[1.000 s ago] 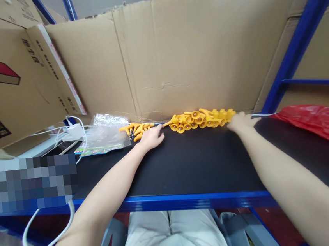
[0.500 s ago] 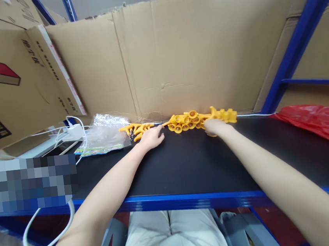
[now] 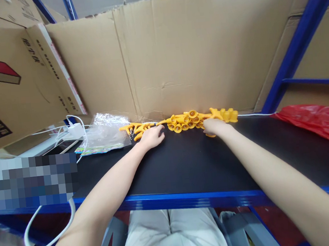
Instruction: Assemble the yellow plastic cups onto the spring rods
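Observation:
A heap of small yellow plastic parts (image 3: 192,119) lies along the back of the black bench top (image 3: 186,163), against the cardboard wall. A smaller cluster of yellow parts (image 3: 135,129) lies to its left. My left hand (image 3: 152,136) rests palm down between the two groups, fingers curled, fingertips at the left end of the heap. My right hand (image 3: 214,126) lies on the right part of the heap, its fingers closed over some yellow parts, one of which shows under it.
A clear plastic bag (image 3: 103,133) lies left of the parts. A white charger and cables (image 3: 73,130) sit further left. A red plastic bag (image 3: 319,122) is at the right. Cardboard sheets (image 3: 186,54) wall the back and left. A blue shelf post (image 3: 297,42) rises at right.
My right hand has slid left from the heap's right end onto the heap and closed over parts, pushing the heap slightly left. My left hand has stayed put.

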### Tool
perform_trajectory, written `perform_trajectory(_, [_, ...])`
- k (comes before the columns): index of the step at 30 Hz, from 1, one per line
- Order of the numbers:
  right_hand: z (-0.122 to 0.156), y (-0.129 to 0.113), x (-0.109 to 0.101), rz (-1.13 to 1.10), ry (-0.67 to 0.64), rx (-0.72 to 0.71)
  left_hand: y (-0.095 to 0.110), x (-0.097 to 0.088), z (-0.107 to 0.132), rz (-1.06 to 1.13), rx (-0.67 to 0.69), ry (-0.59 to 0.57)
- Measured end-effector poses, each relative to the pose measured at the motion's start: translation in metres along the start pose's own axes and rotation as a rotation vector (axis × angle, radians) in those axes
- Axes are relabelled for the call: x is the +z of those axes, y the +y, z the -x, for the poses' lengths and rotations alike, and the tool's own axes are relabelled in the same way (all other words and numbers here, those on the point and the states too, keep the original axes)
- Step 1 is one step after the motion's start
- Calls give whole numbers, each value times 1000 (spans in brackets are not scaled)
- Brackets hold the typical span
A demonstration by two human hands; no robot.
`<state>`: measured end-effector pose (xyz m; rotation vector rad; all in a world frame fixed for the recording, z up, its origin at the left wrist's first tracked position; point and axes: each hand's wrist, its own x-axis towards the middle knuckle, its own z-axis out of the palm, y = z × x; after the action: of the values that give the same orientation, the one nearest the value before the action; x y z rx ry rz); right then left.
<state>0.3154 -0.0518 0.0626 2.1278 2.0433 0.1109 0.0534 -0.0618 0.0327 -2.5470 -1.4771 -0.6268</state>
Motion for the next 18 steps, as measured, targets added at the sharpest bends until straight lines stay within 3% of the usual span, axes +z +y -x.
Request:
perform_trajectory(7, [14,-11,-10,-52,1,-162,-1,0,-1,-44,-16,-4])
perform_trajectory(13, [15,-26,-4,-385,53,-405,-6,-1,-2,-215,-119,-47])
perform_trajectory(18, [10,-39,7,-555,98,-435,-11,-1,0,-199,-125,-116])
